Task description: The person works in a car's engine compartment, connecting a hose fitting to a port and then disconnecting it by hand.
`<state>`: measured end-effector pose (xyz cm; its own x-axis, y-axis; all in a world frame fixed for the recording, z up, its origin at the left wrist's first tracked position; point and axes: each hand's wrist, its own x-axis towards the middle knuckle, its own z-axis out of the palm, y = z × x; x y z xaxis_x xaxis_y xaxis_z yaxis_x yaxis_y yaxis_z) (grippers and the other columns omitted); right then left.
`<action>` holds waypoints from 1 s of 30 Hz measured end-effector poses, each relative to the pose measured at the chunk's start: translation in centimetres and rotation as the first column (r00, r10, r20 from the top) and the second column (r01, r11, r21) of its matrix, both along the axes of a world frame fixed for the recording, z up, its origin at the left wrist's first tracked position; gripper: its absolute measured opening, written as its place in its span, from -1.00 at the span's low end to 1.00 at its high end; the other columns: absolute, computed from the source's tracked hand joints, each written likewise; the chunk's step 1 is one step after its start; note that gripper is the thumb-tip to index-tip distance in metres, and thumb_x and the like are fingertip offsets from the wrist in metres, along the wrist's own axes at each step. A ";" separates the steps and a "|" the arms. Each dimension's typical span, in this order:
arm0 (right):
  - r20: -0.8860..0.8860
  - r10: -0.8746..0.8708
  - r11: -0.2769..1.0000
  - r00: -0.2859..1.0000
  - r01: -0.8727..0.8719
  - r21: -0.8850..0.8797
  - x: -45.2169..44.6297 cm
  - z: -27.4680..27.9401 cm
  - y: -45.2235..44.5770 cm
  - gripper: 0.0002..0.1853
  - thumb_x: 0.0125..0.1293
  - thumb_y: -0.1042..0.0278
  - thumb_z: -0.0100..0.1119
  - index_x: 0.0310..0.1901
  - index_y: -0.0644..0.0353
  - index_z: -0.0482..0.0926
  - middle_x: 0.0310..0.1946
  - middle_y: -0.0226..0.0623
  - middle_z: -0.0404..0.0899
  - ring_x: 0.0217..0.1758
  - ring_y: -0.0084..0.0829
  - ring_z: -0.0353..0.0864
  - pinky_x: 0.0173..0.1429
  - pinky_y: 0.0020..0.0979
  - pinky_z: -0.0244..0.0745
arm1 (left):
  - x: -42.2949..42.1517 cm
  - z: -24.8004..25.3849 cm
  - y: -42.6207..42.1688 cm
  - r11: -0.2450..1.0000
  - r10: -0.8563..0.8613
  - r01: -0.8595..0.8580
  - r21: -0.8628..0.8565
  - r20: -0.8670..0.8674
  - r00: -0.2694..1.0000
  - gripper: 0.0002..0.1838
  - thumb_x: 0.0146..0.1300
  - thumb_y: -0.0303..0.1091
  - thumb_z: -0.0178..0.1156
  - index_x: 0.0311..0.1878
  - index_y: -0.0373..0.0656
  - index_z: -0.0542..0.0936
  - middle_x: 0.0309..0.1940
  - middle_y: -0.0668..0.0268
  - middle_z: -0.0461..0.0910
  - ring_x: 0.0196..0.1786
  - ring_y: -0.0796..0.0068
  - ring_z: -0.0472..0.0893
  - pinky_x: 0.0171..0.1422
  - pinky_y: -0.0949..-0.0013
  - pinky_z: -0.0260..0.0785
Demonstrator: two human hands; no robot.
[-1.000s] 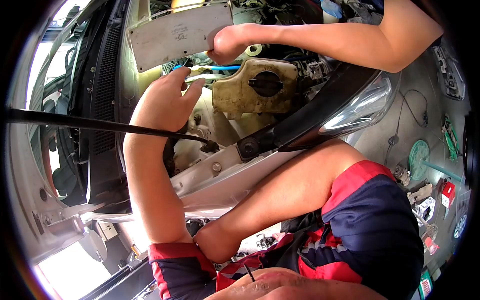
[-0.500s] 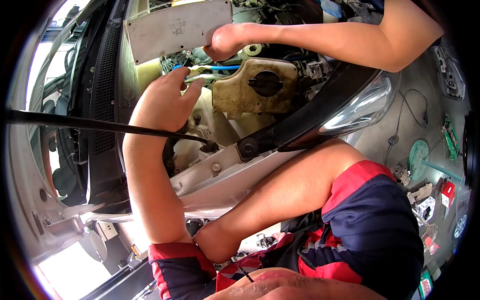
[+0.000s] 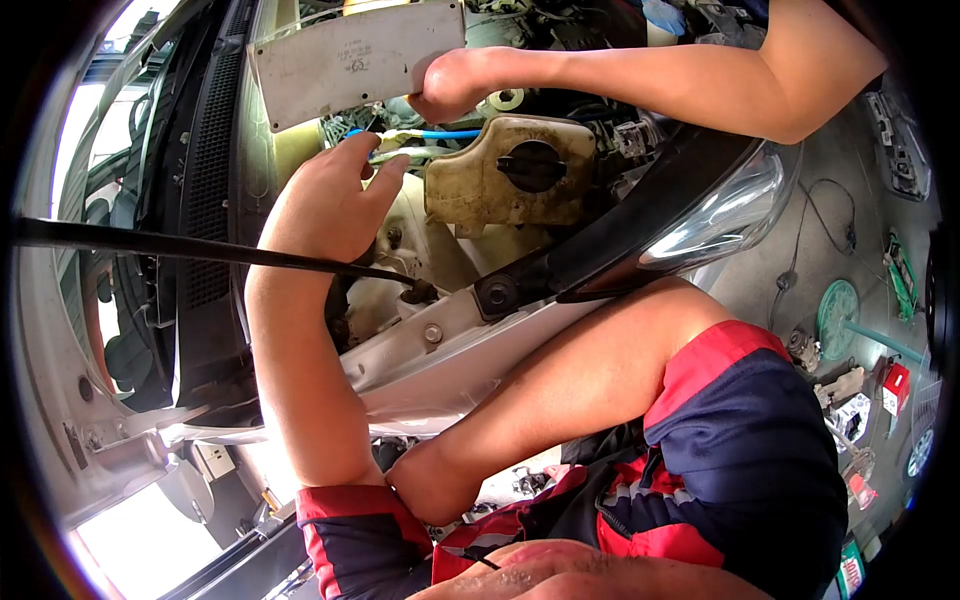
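Note:
My left hand [image 3: 330,205] reaches over the engine bay with thumb and index finger apart, holding nothing visible; its other fingers are partly hidden. Beside its fingertips run a blue hose [image 3: 450,134] and pale tubing. Just right of it is a stained yellowish reservoir [image 3: 505,180] with a black cap [image 3: 532,167]. My right hand [image 3: 432,485] rests against my left elbow, its fingers hidden. Above, another person's hand [image 3: 450,85] holds the right end of a flat pale plate [image 3: 350,65] with small holes round its edge.
A black rod [image 3: 200,247] crosses over my left wrist to the fender [image 3: 430,370]. A headlight [image 3: 720,210] lies to the right. On the floor are a green round object [image 3: 838,318], a cable, a red box [image 3: 896,388] and several parts.
The plate in the other person's hand has shifted slightly up and left, with its left end lifted. My hands have stayed in place.

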<state>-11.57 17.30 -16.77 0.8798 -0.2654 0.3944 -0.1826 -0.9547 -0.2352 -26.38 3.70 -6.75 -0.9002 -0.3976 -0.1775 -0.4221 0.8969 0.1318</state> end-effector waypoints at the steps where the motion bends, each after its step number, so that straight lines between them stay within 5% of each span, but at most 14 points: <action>1: -0.001 0.004 1.000 1.000 -0.004 -0.015 0.0 0.0 0.0 -0.86 0.15 0.29 0.27 -0.44 0.07 0.78 -0.39 -0.25 0.77 -0.28 -0.19 0.77 -0.12 -0.15 0.64 | 0.0 0.0 0.0 1.000 0.000 0.000 0.002 0.000 1.000 -0.45 0.43 -0.03 0.11 0.19 -0.38 0.54 0.00 -0.17 0.64 0.12 -0.12 0.62 0.23 0.05 0.44; 30: -0.026 -0.011 0.999 1.000 0.010 -0.040 -0.3 0.4 0.3 -0.88 0.15 0.30 0.29 -0.38 0.01 0.81 -0.34 -0.36 0.78 -0.21 -0.27 0.77 -0.03 -0.17 0.59 | -0.1 0.0 -0.1 1.000 0.009 -0.010 0.008 0.016 1.000 -0.43 0.44 -0.01 0.10 0.22 -0.38 0.53 0.00 -0.17 0.65 0.11 -0.11 0.62 0.23 0.06 0.44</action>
<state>-11.87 17.60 -16.41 0.8871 -0.2591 0.3819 -0.1979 -0.9611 -0.1925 -26.44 3.58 -6.72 -0.8935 -0.4047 -0.1946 -0.4327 0.8918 0.1321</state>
